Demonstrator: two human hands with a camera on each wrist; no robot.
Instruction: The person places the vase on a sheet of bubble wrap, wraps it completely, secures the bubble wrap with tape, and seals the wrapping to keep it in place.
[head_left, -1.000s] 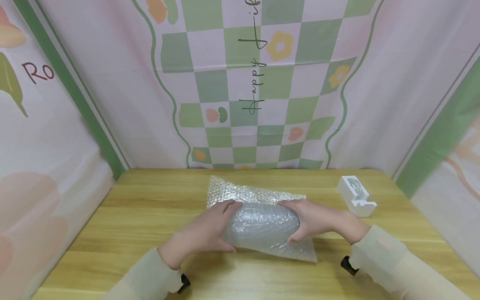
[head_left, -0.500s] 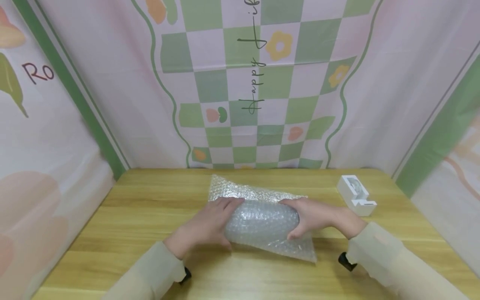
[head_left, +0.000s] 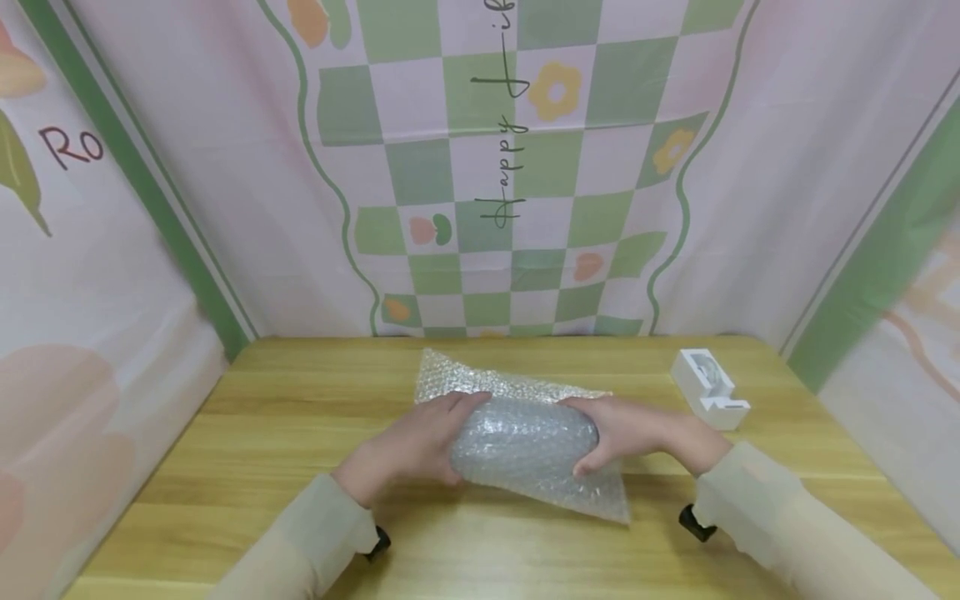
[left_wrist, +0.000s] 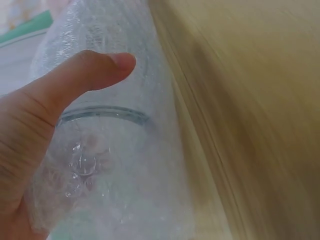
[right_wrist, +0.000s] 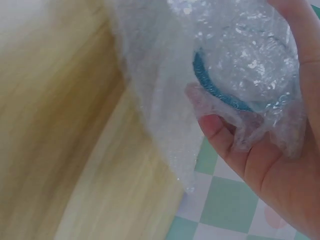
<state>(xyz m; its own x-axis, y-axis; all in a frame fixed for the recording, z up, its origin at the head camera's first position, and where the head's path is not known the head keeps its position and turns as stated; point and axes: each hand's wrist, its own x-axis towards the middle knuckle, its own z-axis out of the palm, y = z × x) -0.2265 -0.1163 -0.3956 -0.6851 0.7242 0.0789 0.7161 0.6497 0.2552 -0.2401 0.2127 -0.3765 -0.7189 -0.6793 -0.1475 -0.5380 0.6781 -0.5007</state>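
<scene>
A clear glass vessel (left_wrist: 105, 113) lies on its side, rolled in bubble wrap (head_left: 525, 446). Its rim shows through the wrap in the left wrist view, and a blue-green curved edge shows at the other end in the right wrist view. My left hand (head_left: 420, 437) grips the bundle's left end, thumb across the wrap near the rim. Round the right end curl the fingers of my right hand (head_left: 626, 429), with wrap bunched against them. A flat flap of wrap reaches behind the roll, and a loose corner sticks out at the front right. The glass's full shape is hidden.
A white tape dispenser (head_left: 723, 414) with a roll of clear tape stands at the back right of the wooden table (head_left: 300, 375). Patterned cloth (head_left: 551, 167) hangs behind the table, with more cloth on both sides.
My left hand has shifted slightly, its fingers a little higher and further over the roll and its thumb lower against the bundle's left end. My right hand keeps nearly the same place.
</scene>
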